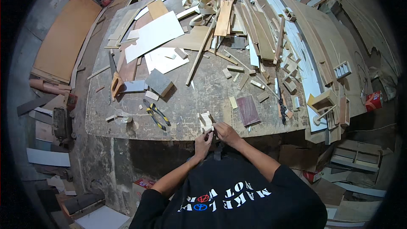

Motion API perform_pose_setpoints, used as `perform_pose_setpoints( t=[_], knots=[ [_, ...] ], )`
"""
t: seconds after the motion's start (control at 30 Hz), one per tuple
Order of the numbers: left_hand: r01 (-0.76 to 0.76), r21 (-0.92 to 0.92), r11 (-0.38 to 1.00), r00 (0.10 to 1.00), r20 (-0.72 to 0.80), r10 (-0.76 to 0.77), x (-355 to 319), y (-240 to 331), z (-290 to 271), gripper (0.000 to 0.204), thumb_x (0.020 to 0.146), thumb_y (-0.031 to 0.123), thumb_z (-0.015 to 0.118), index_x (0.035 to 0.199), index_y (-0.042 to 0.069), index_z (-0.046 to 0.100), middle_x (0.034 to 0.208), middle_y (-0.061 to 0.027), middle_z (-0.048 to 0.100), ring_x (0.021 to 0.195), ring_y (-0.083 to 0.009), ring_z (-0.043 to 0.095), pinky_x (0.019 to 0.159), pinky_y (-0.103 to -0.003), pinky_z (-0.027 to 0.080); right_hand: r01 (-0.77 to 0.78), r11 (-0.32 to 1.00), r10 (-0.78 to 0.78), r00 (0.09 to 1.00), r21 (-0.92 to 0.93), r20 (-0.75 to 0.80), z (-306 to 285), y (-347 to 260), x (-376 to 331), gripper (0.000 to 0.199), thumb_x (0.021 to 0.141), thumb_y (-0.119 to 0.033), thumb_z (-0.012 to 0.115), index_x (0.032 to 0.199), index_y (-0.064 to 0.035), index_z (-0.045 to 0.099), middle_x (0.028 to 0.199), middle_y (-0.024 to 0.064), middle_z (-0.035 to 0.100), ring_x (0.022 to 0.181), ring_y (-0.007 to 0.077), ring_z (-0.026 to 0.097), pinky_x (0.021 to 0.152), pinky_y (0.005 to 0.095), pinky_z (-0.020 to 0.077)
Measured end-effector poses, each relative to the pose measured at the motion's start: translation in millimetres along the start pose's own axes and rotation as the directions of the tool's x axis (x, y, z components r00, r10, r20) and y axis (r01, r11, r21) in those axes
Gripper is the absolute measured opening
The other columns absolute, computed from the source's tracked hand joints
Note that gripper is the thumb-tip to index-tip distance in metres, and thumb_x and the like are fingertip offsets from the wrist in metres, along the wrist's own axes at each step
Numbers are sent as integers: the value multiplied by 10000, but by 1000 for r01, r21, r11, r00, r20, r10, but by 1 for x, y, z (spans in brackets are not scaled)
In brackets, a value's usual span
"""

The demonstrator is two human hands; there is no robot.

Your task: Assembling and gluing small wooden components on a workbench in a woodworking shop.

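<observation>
Both my hands meet at the near edge of a worn workbench (190, 97). My left hand (203, 143) and my right hand (225, 132) pinch a small pale wooden piece (210, 129) between their fingertips. Just beyond them stands a small light-wood block assembly (205, 120) on the bench. Pliers with yellow and black handles (156, 114) lie to the left of my hands. A dark red rectangular panel (248, 110) lies to the right.
Wood strips, offcuts and white sheets (152, 34) cover the far half of the bench. A handsaw (114, 78) lies at the left. A long white board (305, 59) runs along the right. Boards, boxes and scrap crowd the floor on both sides.
</observation>
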State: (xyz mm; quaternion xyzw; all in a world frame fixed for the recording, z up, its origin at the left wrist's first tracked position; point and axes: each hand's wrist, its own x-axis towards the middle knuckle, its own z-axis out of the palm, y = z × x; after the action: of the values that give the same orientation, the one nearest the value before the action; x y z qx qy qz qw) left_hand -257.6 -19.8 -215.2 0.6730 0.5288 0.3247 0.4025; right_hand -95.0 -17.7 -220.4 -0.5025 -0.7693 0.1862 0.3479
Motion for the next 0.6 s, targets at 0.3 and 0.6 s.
perform_pose_setpoints(
  t=[0.3, 0.6],
  knots=[
    [-15, 16, 1000, 1000, -10, 15, 0, 0, 0, 246, 855, 169, 627, 1053, 23, 647, 679, -193, 609, 574, -240, 611, 546, -328, 464, 35, 998, -33, 998, -59, 44, 2, 6, -3, 331, 715, 18, 569, 1042, 47, 525, 895, 177, 556, 868, 336, 559, 748, 394, 472],
    [-17, 54, 998, 1000, 8, 17, -2, -6, 2, 238, 862, 161, 616, 1059, 30, 647, 691, -188, 601, 589, -233, 607, 559, -332, 465, 64, 995, -58, 995, -71, 84, 4, 9, -3, 345, 717, 21, 556, 1058, 43, 511, 891, 176, 537, 849, 335, 551, 754, 394, 468]
  ],
)
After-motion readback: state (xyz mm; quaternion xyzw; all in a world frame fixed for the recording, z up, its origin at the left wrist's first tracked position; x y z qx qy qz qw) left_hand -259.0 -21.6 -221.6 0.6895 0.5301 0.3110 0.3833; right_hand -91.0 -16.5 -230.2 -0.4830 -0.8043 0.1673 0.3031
